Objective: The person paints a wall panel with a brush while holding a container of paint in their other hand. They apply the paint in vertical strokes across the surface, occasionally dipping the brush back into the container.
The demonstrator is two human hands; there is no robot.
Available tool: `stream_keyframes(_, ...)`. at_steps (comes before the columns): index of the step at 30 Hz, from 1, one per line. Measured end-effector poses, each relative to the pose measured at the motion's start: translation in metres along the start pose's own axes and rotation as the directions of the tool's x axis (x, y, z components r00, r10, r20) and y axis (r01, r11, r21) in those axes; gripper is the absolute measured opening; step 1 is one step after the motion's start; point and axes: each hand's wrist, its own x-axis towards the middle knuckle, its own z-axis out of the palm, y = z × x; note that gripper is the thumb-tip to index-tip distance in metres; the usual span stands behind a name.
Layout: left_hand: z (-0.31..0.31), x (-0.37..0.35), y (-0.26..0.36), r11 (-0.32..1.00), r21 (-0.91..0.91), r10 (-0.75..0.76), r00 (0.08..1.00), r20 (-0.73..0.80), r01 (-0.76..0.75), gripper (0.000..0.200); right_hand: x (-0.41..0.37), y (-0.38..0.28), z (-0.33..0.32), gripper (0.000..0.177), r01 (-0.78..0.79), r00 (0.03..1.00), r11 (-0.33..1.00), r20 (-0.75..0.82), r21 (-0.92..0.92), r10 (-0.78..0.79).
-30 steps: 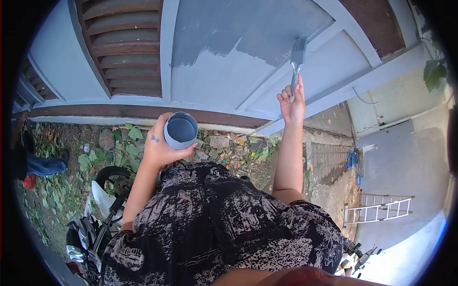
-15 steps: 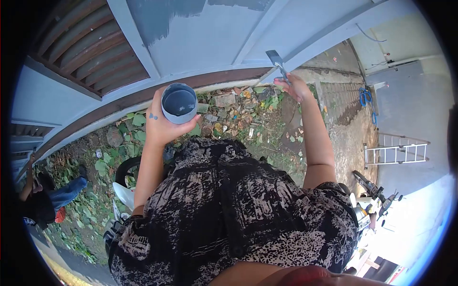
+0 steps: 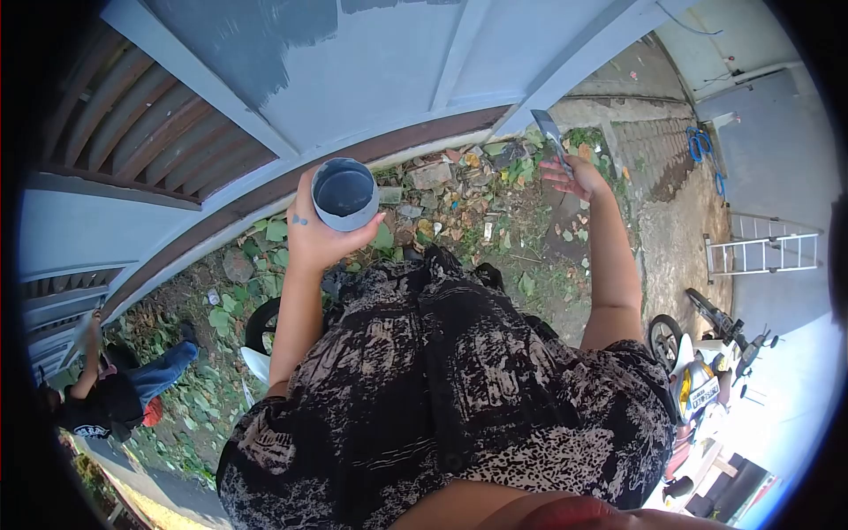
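Note:
A round cup of grey paint (image 3: pixel 357 217) with a rough, uneven rim is held in my left hand (image 3: pixel 311 231), its opening facing up. Grey paint smudges mark the back of that hand. Out to the right, my right hand (image 3: pixel 581 180) grips a paintbrush (image 3: pixel 549 131) between thumb and fingers, some of the other fingers stretched out. The brush's flat grey head points up and left, apart from the wall. Ahead stands the panelled wall (image 3: pixel 380 75), pale blue-grey with a darker grey painted patch (image 3: pixel 238 44) at its upper left.
Brown louvred slats (image 3: pixel 132 115) are set in the wall at left. Rubble and leaves (image 3: pixel 433 177) cover the ground below it. Another person (image 3: pixel 106 389) is at far left. A ladder (image 3: pixel 764 252) and motorcycles (image 3: pixel 707 380) stand at right.
The brush and my right hand have shifted right and slightly down, away from the wall's lower edge. My view has turned slightly, and the cup sits a little further right in it.

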Motion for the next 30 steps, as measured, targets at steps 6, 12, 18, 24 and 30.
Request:
stream_keyframes(6, 0.028, 0.022, 0.014, 0.996, 0.069, -0.055, 0.998, -0.004, 0.055, 0.084, 0.002, 0.0, -0.041, 0.032, 0.062, 0.998, 0.995, -0.002, -0.08, -0.062)
stream_keyframes(12, 0.054, 0.031, 0.023, 0.989, 0.14, -0.045, 0.996, -0.072, 0.055, 0.088, 0.03, -0.008, -0.072, 0.035, 0.211, 0.977, 0.977, 0.001, -0.007, -0.211)
stream_keyframes(18, 0.063, 0.033, 0.037, 0.991, 0.102, -0.08, 0.992, -0.099, 0.09, 0.086, 0.036, -0.027, -0.08, 0.031, 0.394, 0.916, 0.9, -0.005, -0.185, -0.402)
stream_keyframes(24, 0.06, 0.033, 0.023, 0.985, 0.152, -0.07, 0.992, -0.103, 0.086, 0.089, -0.049, -0.104, -0.01, 0.024, 0.724, 0.688, 0.664, 0.121, -0.187, -0.716)
stream_keyframes(30, 0.051, 0.052, 0.025, 0.98, 0.179, -0.073, 0.993, -0.089, 0.088, 0.085, -0.072, -0.189, 0.098, 0.03, 0.771, 0.171, 0.112, 0.035, -0.627, -0.985)
